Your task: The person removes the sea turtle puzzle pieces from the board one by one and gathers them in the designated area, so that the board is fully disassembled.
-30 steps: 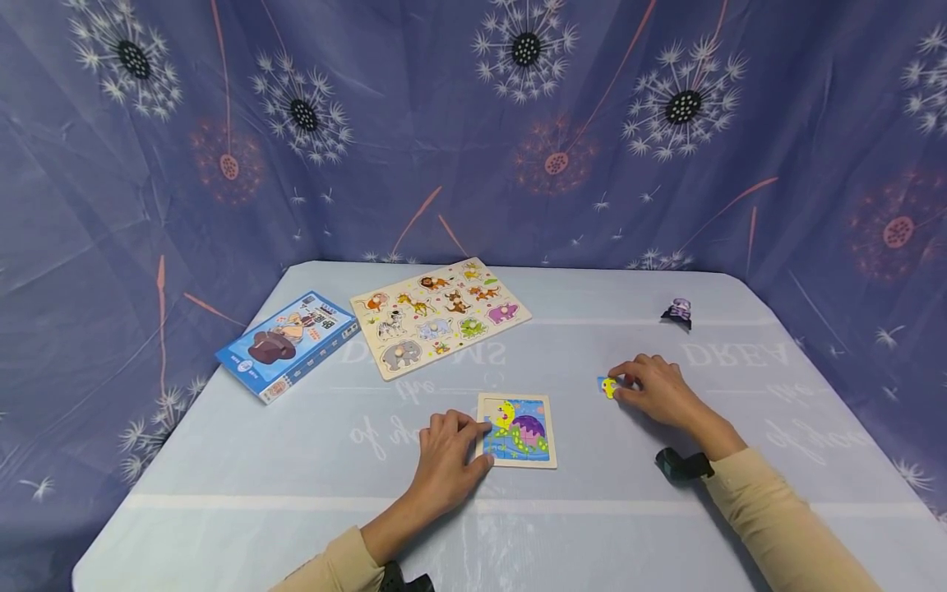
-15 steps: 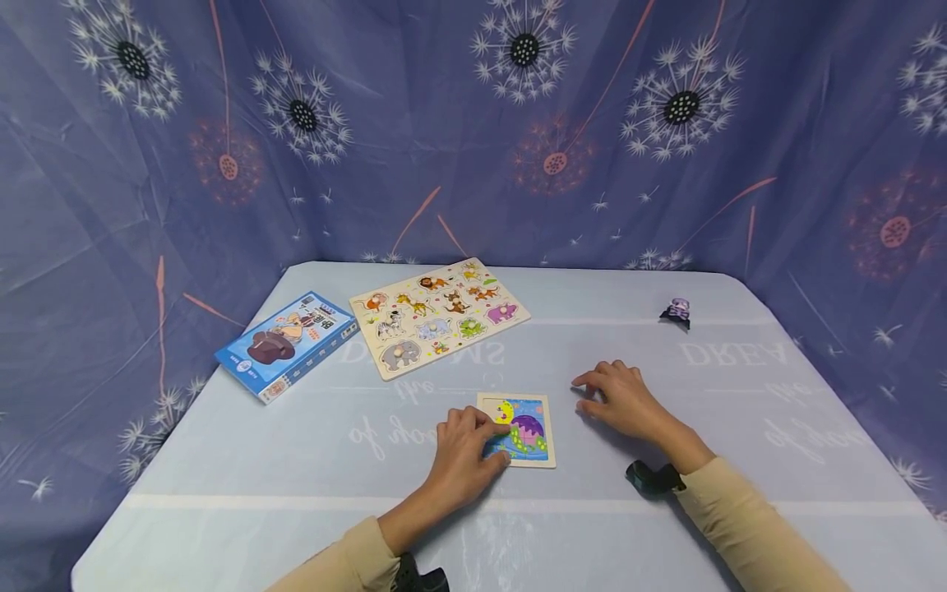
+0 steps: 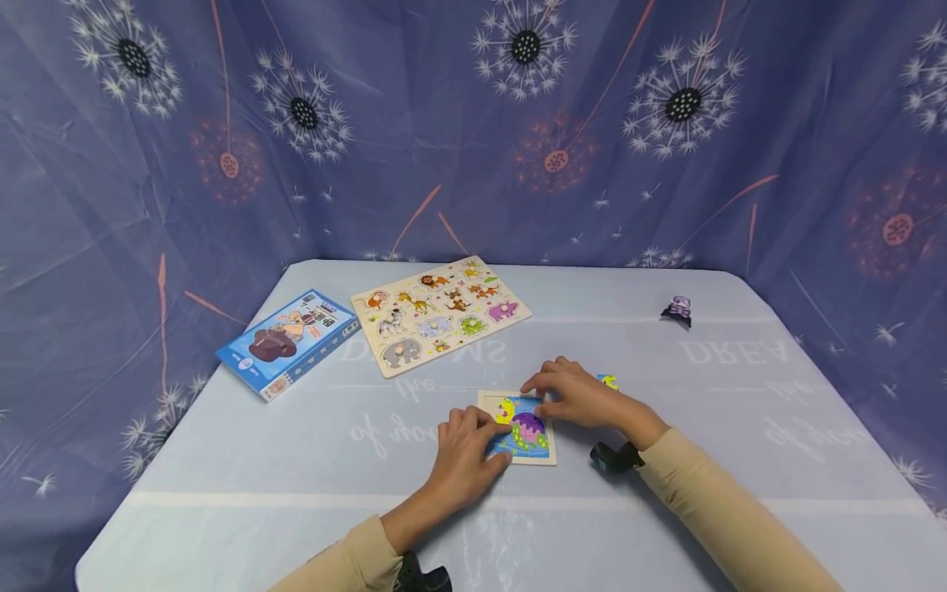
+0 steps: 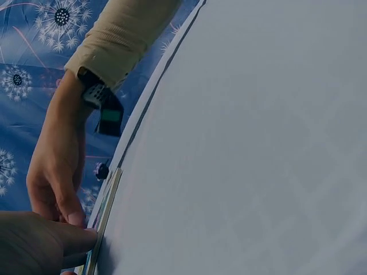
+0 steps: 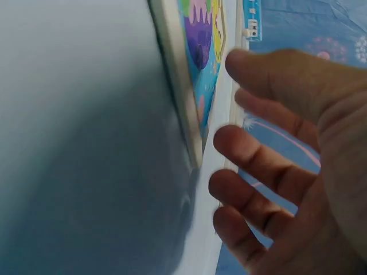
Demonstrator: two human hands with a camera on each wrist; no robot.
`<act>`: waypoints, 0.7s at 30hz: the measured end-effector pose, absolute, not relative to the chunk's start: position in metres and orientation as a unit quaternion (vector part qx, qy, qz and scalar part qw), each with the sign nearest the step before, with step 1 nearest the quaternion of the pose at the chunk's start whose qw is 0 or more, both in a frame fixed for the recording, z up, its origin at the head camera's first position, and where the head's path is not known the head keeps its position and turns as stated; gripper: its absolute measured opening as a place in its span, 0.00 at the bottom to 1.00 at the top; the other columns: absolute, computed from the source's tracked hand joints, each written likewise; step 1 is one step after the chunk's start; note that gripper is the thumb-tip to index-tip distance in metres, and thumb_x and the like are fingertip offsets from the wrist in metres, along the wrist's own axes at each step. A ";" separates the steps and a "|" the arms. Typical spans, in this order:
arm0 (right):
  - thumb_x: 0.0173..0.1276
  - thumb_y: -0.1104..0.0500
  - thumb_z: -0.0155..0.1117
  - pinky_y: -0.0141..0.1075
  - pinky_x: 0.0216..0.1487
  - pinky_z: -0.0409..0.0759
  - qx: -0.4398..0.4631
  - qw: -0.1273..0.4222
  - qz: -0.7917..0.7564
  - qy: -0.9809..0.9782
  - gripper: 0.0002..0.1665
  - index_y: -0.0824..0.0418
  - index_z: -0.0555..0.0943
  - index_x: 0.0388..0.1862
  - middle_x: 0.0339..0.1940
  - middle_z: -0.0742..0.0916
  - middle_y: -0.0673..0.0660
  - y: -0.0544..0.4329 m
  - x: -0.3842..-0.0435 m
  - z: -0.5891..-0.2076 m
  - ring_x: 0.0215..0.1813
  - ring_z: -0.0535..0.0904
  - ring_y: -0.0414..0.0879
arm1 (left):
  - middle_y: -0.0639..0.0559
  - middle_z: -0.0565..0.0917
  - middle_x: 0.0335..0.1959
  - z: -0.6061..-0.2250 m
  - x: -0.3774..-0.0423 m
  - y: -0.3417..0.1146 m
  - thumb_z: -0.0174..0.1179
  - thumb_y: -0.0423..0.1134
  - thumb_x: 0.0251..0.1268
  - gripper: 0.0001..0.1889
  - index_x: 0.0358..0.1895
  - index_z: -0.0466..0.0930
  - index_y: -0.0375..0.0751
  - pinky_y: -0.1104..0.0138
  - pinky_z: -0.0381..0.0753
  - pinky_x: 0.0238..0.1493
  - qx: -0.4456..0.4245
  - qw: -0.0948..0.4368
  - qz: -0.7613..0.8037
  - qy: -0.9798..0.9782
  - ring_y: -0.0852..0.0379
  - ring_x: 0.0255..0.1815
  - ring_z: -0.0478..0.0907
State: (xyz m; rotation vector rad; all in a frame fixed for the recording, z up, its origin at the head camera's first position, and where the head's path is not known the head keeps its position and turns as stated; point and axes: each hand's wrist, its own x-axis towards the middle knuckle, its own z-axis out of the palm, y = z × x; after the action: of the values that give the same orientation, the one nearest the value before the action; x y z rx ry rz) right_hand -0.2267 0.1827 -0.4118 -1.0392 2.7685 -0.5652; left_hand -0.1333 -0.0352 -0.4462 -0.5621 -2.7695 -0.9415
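A small square wooden jigsaw puzzle (image 3: 550, 457) with a turtle picture lies on the table; bare wood shows at its upper left. My left hand (image 3: 464, 448) rests on its left side, index finger and thumb touching the picture. My right hand (image 3: 580, 395) is over the upper right corner, its fingertips at the puzzle. In the right wrist view its fingers (image 5: 246, 149) are spread and loosely bent, with no piece seen between them. A blue and yellow puzzle piece (image 3: 608, 381) lies just behind the right hand, partly hidden by it.
At the back stands a flat wooden animal puzzle board (image 3: 385, 362). A blue box (image 3: 296, 337) lies left of it. A small dark purple object (image 3: 678, 312) sits at the back right. A patterned curtain (image 3: 444, 123) hangs behind the table.
My right hand has moved left from the loose piece to the turtle puzzle, and the piece still lies there. My left hand has slid slightly right onto the picture.
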 end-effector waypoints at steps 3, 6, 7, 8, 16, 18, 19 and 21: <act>0.59 0.51 0.67 0.35 0.44 0.65 -0.363 0.100 -0.175 0.910 0.20 0.45 0.81 0.53 0.38 0.81 0.46 0.175 -0.234 -0.410 0.42 0.68 0.41 | 0.53 0.72 0.43 -0.447 -0.134 -0.036 0.66 0.42 0.52 0.17 0.48 0.84 0.46 0.58 0.57 0.46 -0.188 0.080 -0.313 -0.927 0.54 0.46 0.62; 0.60 0.51 0.67 0.34 0.44 0.66 -0.384 0.124 -0.159 0.901 0.21 0.44 0.80 0.54 0.39 0.81 0.47 0.168 -0.240 -0.407 0.42 0.68 0.42 | 0.54 0.72 0.43 -0.446 -0.133 -0.036 0.66 0.42 0.52 0.17 0.48 0.84 0.47 0.58 0.57 0.45 -0.188 0.078 -0.314 -0.927 0.54 0.46 0.62; 0.60 0.51 0.67 0.34 0.44 0.66 -0.391 0.129 -0.152 0.898 0.22 0.43 0.79 0.55 0.39 0.80 0.47 0.166 -0.242 -0.407 0.42 0.68 0.42 | 0.54 0.72 0.43 -0.446 -0.133 -0.036 0.66 0.42 0.52 0.17 0.48 0.84 0.47 0.58 0.57 0.45 -0.188 0.077 -0.315 -0.927 0.54 0.46 0.62; 0.60 0.51 0.67 0.34 0.43 0.66 -0.399 0.134 -0.146 0.895 0.22 0.43 0.79 0.55 0.39 0.80 0.47 0.165 -0.244 -0.406 0.42 0.68 0.43 | 0.54 0.72 0.43 -0.447 -0.133 -0.036 0.66 0.42 0.52 0.17 0.48 0.84 0.47 0.59 0.57 0.45 -0.188 0.076 -0.316 -0.927 0.55 0.46 0.62; 0.60 0.53 0.67 0.33 0.42 0.65 -0.424 0.175 -0.116 0.881 0.24 0.39 0.78 0.56 0.40 0.78 0.48 0.158 -0.253 -0.401 0.42 0.68 0.43 | 0.54 0.72 0.43 -0.446 -0.134 -0.035 0.66 0.42 0.52 0.17 0.47 0.84 0.46 0.59 0.57 0.44 -0.186 0.074 -0.319 -0.926 0.55 0.46 0.62; 0.61 0.53 0.67 0.33 0.42 0.65 -0.422 0.182 -0.111 0.881 0.24 0.38 0.78 0.57 0.40 0.77 0.48 0.157 -0.254 -0.400 0.42 0.68 0.43 | 0.54 0.73 0.43 -0.446 -0.133 -0.035 0.66 0.42 0.52 0.17 0.47 0.84 0.46 0.58 0.57 0.45 -0.186 0.076 -0.317 -0.927 0.55 0.46 0.62; 0.61 0.53 0.67 0.33 0.42 0.65 -0.422 0.185 -0.109 0.881 0.24 0.38 0.78 0.57 0.39 0.77 0.48 0.156 -0.255 -0.400 0.42 0.67 0.42 | 0.54 0.73 0.43 -0.446 -0.133 -0.035 0.66 0.42 0.52 0.17 0.47 0.84 0.46 0.58 0.57 0.45 -0.186 0.077 -0.316 -0.927 0.55 0.46 0.62; 0.61 0.52 0.67 0.33 0.41 0.65 -0.422 0.188 -0.106 0.881 0.24 0.37 0.78 0.57 0.38 0.76 0.47 0.156 -0.255 -0.401 0.41 0.66 0.42 | 0.54 0.73 0.43 -0.446 -0.133 -0.035 0.66 0.42 0.52 0.17 0.47 0.84 0.46 0.58 0.57 0.45 -0.186 0.078 -0.315 -0.927 0.55 0.46 0.62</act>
State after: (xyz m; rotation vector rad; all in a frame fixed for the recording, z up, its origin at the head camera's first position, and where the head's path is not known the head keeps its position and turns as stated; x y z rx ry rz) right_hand -0.2555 0.1561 -0.4006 -1.1863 2.4769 -0.2988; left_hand -0.1328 -0.0350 -0.4460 -0.5579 -2.7776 -0.9426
